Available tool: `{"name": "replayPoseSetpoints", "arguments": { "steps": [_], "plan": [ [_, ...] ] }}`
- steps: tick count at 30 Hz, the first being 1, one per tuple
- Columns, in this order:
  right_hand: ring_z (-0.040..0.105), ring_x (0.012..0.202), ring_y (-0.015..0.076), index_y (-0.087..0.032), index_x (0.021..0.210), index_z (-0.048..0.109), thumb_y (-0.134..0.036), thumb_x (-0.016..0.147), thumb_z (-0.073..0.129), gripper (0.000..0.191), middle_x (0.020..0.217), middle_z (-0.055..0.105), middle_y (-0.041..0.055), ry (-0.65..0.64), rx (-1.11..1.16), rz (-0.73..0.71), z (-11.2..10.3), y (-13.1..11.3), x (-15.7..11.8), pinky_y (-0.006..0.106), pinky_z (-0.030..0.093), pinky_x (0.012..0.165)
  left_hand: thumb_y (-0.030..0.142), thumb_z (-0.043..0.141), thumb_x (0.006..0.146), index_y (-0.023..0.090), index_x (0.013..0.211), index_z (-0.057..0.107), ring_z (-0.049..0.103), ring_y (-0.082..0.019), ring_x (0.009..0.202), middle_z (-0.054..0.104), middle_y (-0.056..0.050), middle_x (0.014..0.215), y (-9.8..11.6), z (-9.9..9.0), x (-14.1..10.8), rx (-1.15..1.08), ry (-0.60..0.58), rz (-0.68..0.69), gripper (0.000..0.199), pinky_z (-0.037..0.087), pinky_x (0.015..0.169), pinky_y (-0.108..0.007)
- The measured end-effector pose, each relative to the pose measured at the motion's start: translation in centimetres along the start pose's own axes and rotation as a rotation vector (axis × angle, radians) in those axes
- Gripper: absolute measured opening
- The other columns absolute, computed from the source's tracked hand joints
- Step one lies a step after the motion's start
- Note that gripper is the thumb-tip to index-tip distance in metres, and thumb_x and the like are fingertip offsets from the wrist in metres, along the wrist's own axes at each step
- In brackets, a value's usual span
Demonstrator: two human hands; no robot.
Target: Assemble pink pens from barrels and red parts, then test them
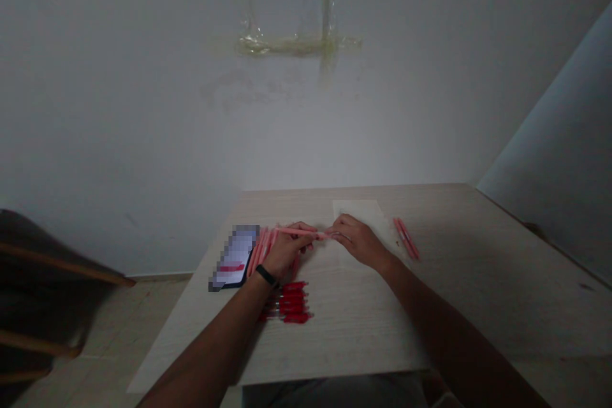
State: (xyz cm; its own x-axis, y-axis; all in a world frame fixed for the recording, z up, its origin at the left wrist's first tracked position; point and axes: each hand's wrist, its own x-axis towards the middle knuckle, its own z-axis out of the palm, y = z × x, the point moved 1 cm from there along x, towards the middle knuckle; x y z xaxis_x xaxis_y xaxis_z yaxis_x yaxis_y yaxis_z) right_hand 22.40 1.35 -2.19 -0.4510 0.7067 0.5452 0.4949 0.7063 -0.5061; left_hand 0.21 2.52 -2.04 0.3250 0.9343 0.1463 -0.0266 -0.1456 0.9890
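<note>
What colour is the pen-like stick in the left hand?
The pen-like stick is pink, as the head view shows.

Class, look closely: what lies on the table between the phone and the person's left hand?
In the head view, a group of pink pens lies between the phone and the left hand.

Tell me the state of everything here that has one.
Left hand: fingers closed around pink pen
Right hand: fingers closed at pen's right end
Pink pen: spanning both hands
Smartphone: lying flat, screen lit
Pink pens beside smartphone: lying in a row
Rightmost pink pens: lying together
Red pens: lying side by side
Black wristband: worn
</note>
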Motion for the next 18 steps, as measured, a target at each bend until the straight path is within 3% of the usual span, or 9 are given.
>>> {"name": "replayPoseSetpoints", "arguments": {
  "steps": [18],
  "plan": [
    [0.060, 0.095, 0.0185, -0.022, 0.100, 0.071, -0.025, 0.099, 0.055, 0.017, 0.096, 0.063, 0.0055, -0.020, -0.045, -0.027, -0.15, -0.18, 0.04, 0.032, 0.050, 0.085, 0.035, 0.075, 0.077, 0.016, 0.081, 0.075, 0.056, -0.013, 0.064, 0.067, -0.005, 0.080, 0.80, 0.37, -0.34, 0.082, -0.011, -0.001, 0.019, 0.041, 0.057, -0.024]
  ]
}}
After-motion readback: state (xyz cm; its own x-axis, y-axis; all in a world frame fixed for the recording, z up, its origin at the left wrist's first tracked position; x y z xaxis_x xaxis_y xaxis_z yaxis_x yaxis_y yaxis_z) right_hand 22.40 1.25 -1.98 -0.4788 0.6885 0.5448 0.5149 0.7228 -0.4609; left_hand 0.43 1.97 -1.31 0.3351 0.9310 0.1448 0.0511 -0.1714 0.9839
